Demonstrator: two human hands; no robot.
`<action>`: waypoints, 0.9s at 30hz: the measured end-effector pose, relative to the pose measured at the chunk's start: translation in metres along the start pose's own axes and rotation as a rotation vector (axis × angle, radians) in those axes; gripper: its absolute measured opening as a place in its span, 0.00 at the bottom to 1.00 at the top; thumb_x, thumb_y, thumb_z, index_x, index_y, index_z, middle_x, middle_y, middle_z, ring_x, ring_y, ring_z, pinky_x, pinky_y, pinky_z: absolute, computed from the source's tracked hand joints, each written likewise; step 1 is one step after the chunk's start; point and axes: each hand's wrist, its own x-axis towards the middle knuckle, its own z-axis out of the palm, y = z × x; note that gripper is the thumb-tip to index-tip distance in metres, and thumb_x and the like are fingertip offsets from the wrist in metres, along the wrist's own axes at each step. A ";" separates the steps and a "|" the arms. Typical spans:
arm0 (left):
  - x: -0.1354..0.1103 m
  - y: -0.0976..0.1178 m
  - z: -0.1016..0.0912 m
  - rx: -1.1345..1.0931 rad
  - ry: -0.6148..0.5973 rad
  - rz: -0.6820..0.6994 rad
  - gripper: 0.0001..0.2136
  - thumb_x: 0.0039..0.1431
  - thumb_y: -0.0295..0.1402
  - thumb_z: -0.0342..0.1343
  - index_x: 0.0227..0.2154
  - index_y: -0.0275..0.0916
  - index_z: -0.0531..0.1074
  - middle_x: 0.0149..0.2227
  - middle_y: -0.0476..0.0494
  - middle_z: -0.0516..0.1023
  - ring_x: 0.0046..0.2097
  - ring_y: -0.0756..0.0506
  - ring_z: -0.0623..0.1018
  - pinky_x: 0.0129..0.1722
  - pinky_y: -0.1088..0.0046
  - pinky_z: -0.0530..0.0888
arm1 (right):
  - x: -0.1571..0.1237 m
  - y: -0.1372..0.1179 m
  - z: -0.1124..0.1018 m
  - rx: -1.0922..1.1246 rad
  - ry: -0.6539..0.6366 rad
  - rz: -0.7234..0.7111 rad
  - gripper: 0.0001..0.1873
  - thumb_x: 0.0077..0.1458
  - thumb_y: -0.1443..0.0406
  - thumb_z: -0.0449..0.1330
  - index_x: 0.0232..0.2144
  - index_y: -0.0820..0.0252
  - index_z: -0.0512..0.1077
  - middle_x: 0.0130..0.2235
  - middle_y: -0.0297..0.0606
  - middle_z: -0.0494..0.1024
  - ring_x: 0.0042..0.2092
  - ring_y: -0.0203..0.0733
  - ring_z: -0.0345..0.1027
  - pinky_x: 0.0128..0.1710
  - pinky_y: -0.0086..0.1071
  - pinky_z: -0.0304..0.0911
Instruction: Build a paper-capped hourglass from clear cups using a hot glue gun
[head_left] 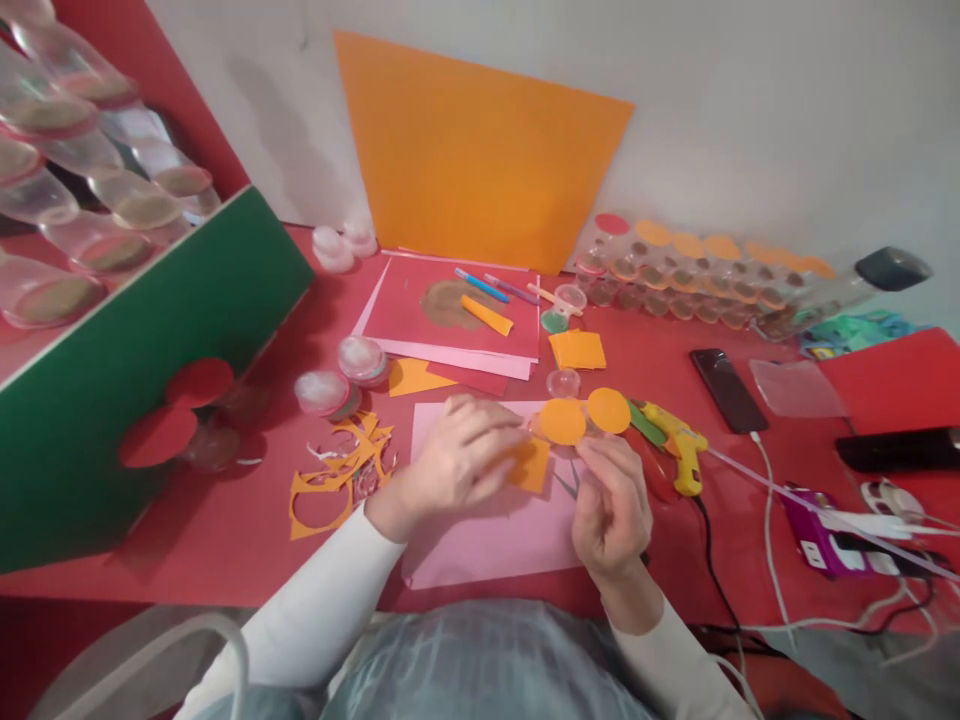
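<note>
My left hand (459, 455) is curled over a pink sheet (487, 530), fingers closed on an orange paper circle (562, 421) and touching an orange paper square (531, 467) under it. My right hand (611, 500) is closed in a pinch just below the circle; what it pinches is too small to name. A second orange circle (608, 410) lies beside the first. Scissors show partly between the hands on the pink sheet.
A yellow glue gun (679, 450) lies right of the hands, its cable running to the table edge. Orange scraps (337, 475) lie to the left. A phone (727, 390), clear cups (341, 375), a stack of orange squares (577, 350) and a green board (142, 370) surround the work area.
</note>
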 end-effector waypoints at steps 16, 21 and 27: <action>-0.008 0.017 0.019 0.244 -0.281 0.203 0.21 0.69 0.28 0.48 0.63 0.28 0.64 0.58 0.32 0.76 0.61 0.39 0.75 0.61 0.59 0.74 | -0.008 0.016 0.005 0.150 0.162 0.134 0.14 0.62 0.74 0.51 0.44 0.59 0.73 0.36 0.41 0.77 0.39 0.45 0.73 0.40 0.44 0.72; -0.006 0.014 0.018 0.281 -0.294 0.249 0.20 0.70 0.26 0.44 0.62 0.29 0.65 0.58 0.34 0.76 0.60 0.41 0.76 0.60 0.61 0.75 | 0.000 0.012 0.003 0.159 0.153 0.161 0.13 0.63 0.74 0.51 0.42 0.57 0.74 0.34 0.39 0.77 0.38 0.44 0.74 0.39 0.41 0.73; -0.006 0.011 0.017 0.245 -0.263 0.254 0.22 0.69 0.25 0.47 0.64 0.35 0.62 0.57 0.37 0.78 0.61 0.40 0.75 0.61 0.59 0.74 | 0.003 0.017 0.003 0.118 0.198 0.169 0.13 0.62 0.73 0.52 0.41 0.57 0.74 0.34 0.39 0.78 0.37 0.43 0.74 0.38 0.40 0.73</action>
